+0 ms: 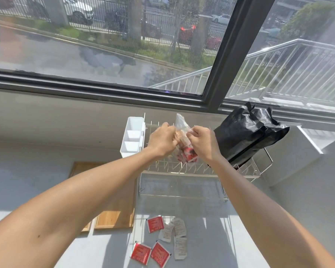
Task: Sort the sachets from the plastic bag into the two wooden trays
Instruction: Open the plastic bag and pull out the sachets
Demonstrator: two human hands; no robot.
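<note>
Sachets (163,236) lie loose on the counter; left hand (162,141) and right hand (201,141) both pinch the plastic bag (182,126), seemingly emptying it. Shake gently above the counter.

The bag (182,130) at frame centre is thin, clear, crinkled plastic. Below it, the rack (184,171) is glossy white-coated wire; its caddy (132,136) is smooth white plastic. The trays (116,209) at lower left are pale, matt wood. The sachets (162,236) look like slick foil or paper. The counter (27,171) is smooth, matt grey.
</note>
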